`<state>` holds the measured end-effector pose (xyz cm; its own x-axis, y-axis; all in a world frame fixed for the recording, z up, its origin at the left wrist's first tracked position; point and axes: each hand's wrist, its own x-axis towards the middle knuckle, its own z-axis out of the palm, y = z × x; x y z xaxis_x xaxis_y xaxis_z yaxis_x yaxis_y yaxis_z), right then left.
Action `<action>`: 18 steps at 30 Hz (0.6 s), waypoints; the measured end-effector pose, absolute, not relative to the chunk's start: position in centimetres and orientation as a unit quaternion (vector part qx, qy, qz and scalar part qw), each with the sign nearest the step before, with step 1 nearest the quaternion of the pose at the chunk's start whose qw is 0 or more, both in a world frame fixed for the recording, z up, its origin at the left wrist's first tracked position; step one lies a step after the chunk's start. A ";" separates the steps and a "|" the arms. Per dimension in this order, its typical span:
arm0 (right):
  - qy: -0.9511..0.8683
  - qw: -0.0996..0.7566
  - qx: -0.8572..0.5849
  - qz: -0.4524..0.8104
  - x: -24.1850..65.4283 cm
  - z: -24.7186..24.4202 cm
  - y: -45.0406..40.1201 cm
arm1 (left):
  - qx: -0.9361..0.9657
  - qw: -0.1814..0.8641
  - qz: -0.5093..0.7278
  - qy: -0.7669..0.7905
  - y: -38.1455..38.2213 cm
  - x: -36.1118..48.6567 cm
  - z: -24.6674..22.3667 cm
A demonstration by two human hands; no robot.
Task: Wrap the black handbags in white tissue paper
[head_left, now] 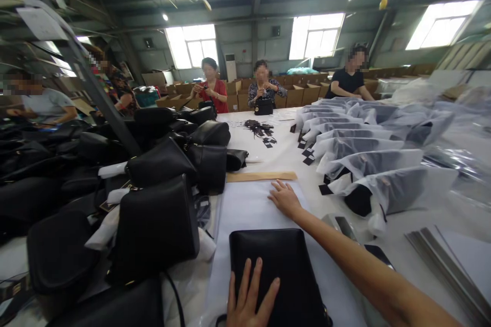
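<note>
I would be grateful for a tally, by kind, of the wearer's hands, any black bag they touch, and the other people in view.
Left hand and right hand: 2
Black bag: 1
Other people: 5
Total: 8

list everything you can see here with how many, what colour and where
near black bag: one, black, front centre
plastic stack: one, whitish, under that bag
strip: one, tan, stack's far edge
heaped bags: many, black, left
wrapped bags: row, dark through cloudy plastic, right
tags: many, black, mid-table
boards: stack, grey, lower right
table: one, white, underneath
post: one, dark grey, left
people: five, varied clothing, far side and left
boxes: many, brown, behind them
windows: at least three, bright white, far wall
left hand: one, bare, on near bag
right hand: one, bare, on stack
</note>
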<state>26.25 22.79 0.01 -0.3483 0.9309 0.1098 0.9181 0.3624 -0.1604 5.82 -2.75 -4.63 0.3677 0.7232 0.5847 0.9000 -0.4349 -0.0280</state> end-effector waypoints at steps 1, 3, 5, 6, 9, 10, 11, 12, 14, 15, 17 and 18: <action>-0.823 0.094 -0.559 0.032 26.4 0.0 22.8 | -0.809 0.177 -0.254 -0.500 -2.7 5.8 -4.7; -0.824 0.098 -0.557 0.031 26.5 0.0 23.1 | -0.810 0.177 -0.254 -0.498 -2.7 5.8 -4.7; -0.818 0.106 -0.564 0.026 26.4 -0.2 23.5 | -0.810 0.176 -0.255 -0.498 -2.7 5.8 -4.6; -0.811 0.112 -0.574 0.021 26.4 -0.3 23.7 | -0.810 0.176 -0.256 -0.498 -2.8 5.9 -4.5; -0.780 0.125 -0.613 0.007 26.0 -0.8 24.1 | -0.807 0.183 -0.259 -0.499 -2.7 5.9 -4.5; -0.773 0.127 -0.622 0.005 25.9 -1.1 24.1 | -0.806 0.187 -0.260 -0.498 -2.6 5.9 -4.5; -0.769 0.130 -0.626 0.005 25.7 -1.3 24.1 | -0.805 0.193 -0.262 -0.496 -2.5 5.9 -4.5; -0.770 0.134 -0.624 0.005 25.6 -1.4 24.1 | -0.805 0.199 -0.265 -0.492 -2.5 5.9 -4.6; -0.778 0.144 -0.612 0.006 25.5 -1.7 23.9 | -0.803 0.212 -0.271 -0.487 -2.3 5.9 -4.6; -0.782 0.149 -0.605 0.009 25.5 -1.7 23.9 | -0.801 0.216 -0.273 -0.487 -2.3 5.9 -4.7; -0.786 0.158 -0.597 0.016 25.5 -1.6 23.9 | -0.800 0.215 -0.275 -0.488 -2.2 5.9 -4.7; -0.785 0.163 -0.597 0.021 25.6 -1.4 24.0 | -0.800 0.211 -0.275 -0.489 -2.3 5.9 -4.6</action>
